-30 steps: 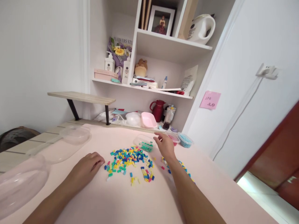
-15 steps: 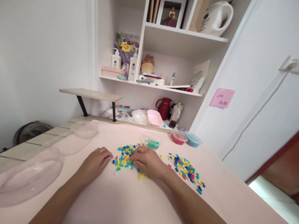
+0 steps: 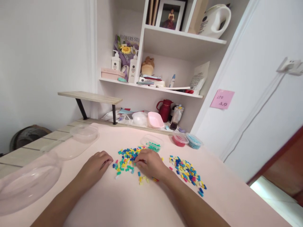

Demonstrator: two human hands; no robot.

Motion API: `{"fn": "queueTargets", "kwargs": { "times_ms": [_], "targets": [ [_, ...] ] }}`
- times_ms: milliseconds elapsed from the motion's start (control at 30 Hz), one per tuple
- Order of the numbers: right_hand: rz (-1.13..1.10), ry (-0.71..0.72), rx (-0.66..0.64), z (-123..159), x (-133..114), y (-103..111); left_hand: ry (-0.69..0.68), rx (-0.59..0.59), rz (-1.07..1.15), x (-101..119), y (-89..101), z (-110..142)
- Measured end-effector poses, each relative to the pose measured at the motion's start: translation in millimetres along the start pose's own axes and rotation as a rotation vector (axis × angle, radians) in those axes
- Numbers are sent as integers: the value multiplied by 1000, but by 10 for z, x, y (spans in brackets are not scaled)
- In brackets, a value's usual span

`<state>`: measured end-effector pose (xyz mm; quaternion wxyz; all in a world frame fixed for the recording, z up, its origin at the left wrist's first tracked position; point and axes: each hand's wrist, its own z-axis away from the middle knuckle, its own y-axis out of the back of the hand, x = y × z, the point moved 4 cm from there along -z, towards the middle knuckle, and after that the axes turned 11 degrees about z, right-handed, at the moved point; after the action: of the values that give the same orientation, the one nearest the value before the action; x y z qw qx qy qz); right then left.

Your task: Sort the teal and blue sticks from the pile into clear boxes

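Note:
My right hand [image 3: 149,163] is over the main pile of small coloured plastic blocks [image 3: 129,155], its thumb and fingers pinched together. A green block [image 3: 134,164] shows at its fingertips, partly hidden by them. To the left of this pile, my left hand [image 3: 99,164] rests on the table with curled fingers, and nothing shows in it. Just behind the right hand stands a clear tub [image 3: 144,140] with green blocks [image 3: 153,146] in it. A second mixed pile [image 3: 189,171] lies to the right of my right wrist.
Tubs of red pieces [image 3: 180,139] and blue pieces [image 3: 194,141] stand at the back right. Clear plastic containers [image 3: 30,183] lie along the left side of the pink table cover [image 3: 113,201]. A small wooden riser [image 3: 90,97], a pink basin [image 3: 155,119] and a red jug [image 3: 165,110] are behind.
My right hand has come from beside the green-block tub down and left to the main pile, where its fingers have closed. My left hand stays by the pile. The camera view has shifted slightly.

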<state>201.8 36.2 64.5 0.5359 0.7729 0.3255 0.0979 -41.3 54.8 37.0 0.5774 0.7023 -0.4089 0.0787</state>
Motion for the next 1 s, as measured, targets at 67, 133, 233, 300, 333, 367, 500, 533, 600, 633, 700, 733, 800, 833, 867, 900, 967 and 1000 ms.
{"fn": "queueTargets", "kwargs": {
  "times_ms": [67,133,233,300,333,367,500,533,600,633,700,733,800,833,867,900,967,1000],
  "targets": [
    [-91,-59,39,-7,74,93,5,-9,0,1,2,0],
    [-159,-133,109,-15,210,191,5,-15,1,7,6,0],
    [-224,-325,319,10,529,352,-1,-9,-2,17,14,-2],
    [-245,-472,454,67,758,445,3,-5,-8,19,16,-5],
    [-245,-526,498,101,856,484,6,-8,-10,19,16,-7],
    [-240,-563,525,134,937,517,9,-11,-12,20,16,-8],
    [-246,-592,574,235,1102,606,38,-18,-13,21,18,-3],
    [-266,-584,579,246,1106,612,44,-19,-13,20,18,0],
    [-305,-543,569,240,1064,598,43,-20,-10,20,15,4],
    [-310,-511,552,224,1017,580,38,-19,-8,19,13,6],
    [-265,-417,496,175,867,529,23,-13,-4,17,9,8],
    [-221,-350,451,143,763,495,16,-10,-2,17,7,9],
    [-122,-188,335,82,512,410,4,-3,1,19,7,9],
    [-72,-102,268,58,375,362,0,-1,2,23,8,9],
    [-25,-22,199,42,237,311,-2,-1,2,29,9,9],
    [18,48,132,33,106,262,-1,-1,2,35,10,9],
    [77,157,7,32,-126,167,4,-2,3,47,12,12],
    [88,200,-54,38,-223,122,3,-3,5,52,12,15]
  ]
}}
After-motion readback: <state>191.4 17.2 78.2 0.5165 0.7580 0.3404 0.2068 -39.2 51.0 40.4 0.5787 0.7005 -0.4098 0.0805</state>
